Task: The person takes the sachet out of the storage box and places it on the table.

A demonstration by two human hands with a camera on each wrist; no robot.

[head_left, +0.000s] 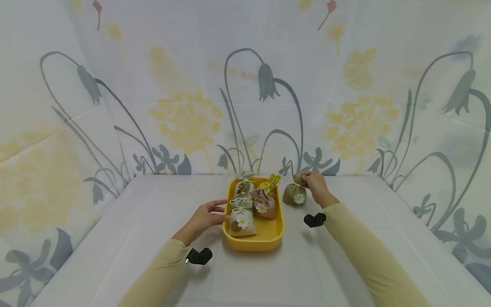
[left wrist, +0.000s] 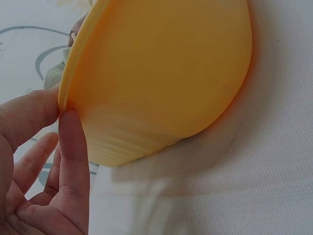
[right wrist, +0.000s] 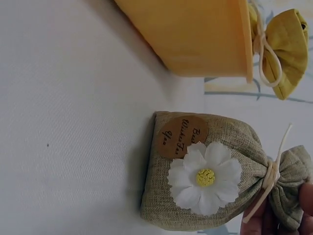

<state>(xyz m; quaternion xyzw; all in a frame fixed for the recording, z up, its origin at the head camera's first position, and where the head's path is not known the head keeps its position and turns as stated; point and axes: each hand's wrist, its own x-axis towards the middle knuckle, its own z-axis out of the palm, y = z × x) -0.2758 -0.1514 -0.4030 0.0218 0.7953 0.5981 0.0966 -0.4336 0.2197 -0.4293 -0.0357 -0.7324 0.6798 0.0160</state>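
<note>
A yellow plastic basin (head_left: 264, 246) stands on the white table, holding several small drawstring sachets. My left hand (head_left: 207, 218) pinches the basin's left rim between thumb and finger, which the left wrist view shows close up. To the right of the basin, my right hand (head_left: 316, 187) holds an olive-brown sachet (right wrist: 195, 171) by its gathered neck, above the cord. This sachet bears a white fabric flower (right wrist: 205, 177) and a round brown label (right wrist: 182, 136). Inside the basin are a white-and-green sachet (head_left: 241, 221) at the front and a mauve sachet (head_left: 268, 207) behind it.
A yellow sachet (head_left: 270, 183) leans at the basin's back right, its tied top above the rim. Another pale sachet (head_left: 244, 185) sits at the back left. A flower-printed cloth (head_left: 245, 119) hangs behind the white tabletop (head_left: 161, 204).
</note>
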